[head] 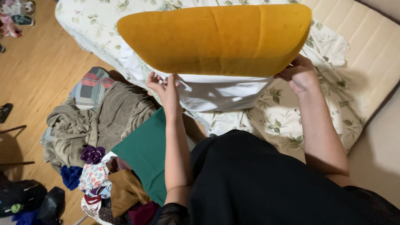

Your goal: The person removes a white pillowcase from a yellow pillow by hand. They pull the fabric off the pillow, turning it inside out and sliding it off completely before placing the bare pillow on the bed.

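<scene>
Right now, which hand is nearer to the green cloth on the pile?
The left. The left hand pinches the white pillowcase just above the green cloth; the right hand grips the mustard cushion at its far end, well away from it.

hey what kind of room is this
Probably a bedroom at home: a mattress with a floral sheet, a yellow pillow held in both hands, and clothes piled on the wooden floor.
</scene>
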